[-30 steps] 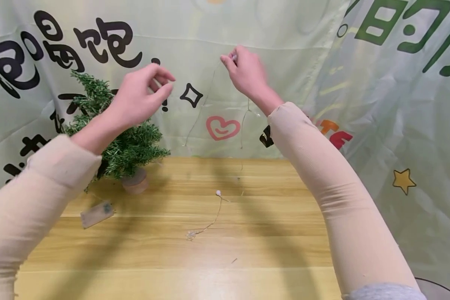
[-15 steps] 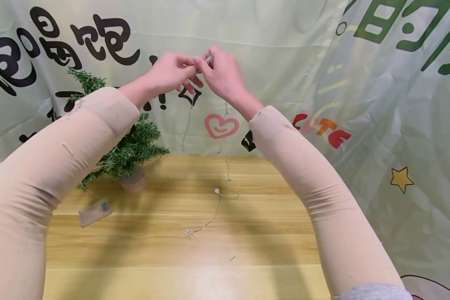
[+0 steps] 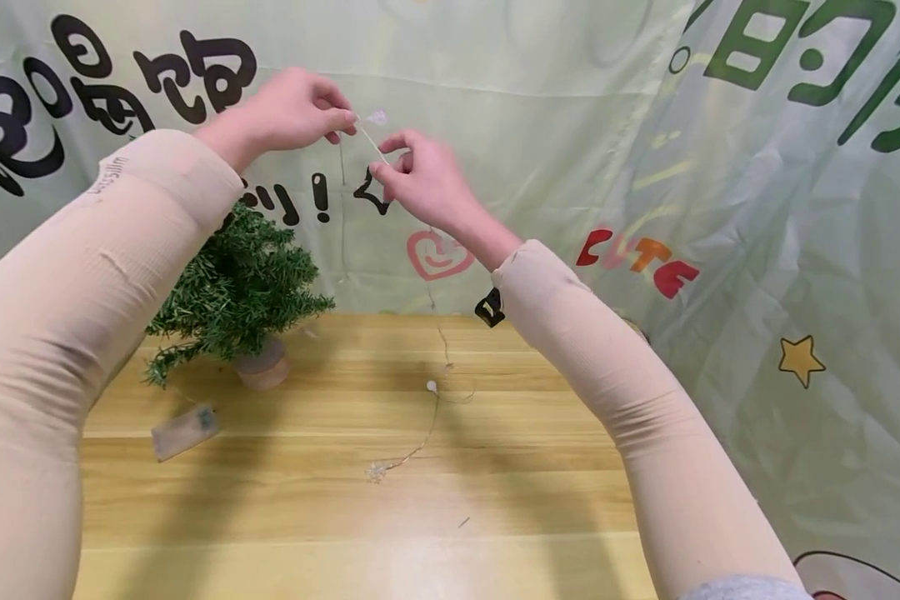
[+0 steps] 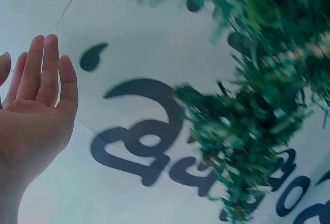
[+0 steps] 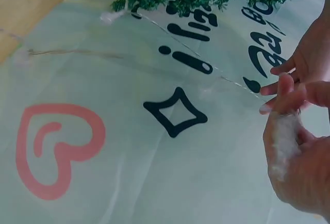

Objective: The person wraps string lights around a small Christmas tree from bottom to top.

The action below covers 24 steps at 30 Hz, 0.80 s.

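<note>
My left hand (image 3: pixel 288 108) pinches a thin fairy light string (image 3: pixel 372 143) between thumb and fingertips, high in front of the printed cloth. Lower and to the right, my right hand (image 3: pixel 429 179) pinches the same string, so a short length runs taut between the hands. A small translucent ornament (image 3: pixel 377 117) on it shows just right of the left fingertips. In the right wrist view a blurred whitish clear piece (image 5: pixel 284 144) lies at the right hand. Loose strands hang below both hands. On the table lie a white bead (image 3: pixel 431 387) and a clear snowflake-like end piece (image 3: pixel 376 473).
A small green artificial tree (image 3: pixel 243 283) in a round pot (image 3: pixel 264 367) stands at the left back, partly behind my left sleeve. A flat pale box (image 3: pixel 185 433) lies before it on the wooden table (image 3: pixel 307 533). Printed cloth (image 3: pixel 540 150) hangs behind.
My left hand moved right to meet the right hand, then drew up and left with the string. The right hand moved left and slightly down. The string now stretches between them.
</note>
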Tool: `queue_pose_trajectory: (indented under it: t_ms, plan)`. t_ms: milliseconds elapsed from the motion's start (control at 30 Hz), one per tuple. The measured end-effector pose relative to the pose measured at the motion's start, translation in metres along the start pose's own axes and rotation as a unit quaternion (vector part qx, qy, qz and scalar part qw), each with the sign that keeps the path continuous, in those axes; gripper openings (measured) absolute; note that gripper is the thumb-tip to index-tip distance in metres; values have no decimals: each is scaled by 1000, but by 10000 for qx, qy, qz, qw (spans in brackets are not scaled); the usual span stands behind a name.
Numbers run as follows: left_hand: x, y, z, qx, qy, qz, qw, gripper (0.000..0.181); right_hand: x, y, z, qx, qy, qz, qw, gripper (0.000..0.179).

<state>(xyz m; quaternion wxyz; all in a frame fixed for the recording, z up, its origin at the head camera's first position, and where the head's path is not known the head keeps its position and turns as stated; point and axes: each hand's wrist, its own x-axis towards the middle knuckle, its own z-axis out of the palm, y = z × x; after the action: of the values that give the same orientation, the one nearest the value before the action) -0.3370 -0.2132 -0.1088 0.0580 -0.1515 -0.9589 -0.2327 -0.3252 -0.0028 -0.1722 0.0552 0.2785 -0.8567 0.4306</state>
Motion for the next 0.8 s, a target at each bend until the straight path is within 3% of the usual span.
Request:
queue_pose_trajectory:
  t_ms: [200,367,567,800]
  plan:
    - [-2,-24,-13,366,273,-180,9988,50,-11,7,9,772,-414,-121,9961,34]
    - [-7,-41,-21,480,384,-298,9977,51,-16,8,14,1580,-688,-264,9847,31]
    - [-14,-52,-30,643,500,-294,9962,51,-20,12,23,1795,-711,-202,9810,30]
    - [-29,-65,-51,817,348,-506,9948,50,-28,15,33,2047,-672,26,9765,53]
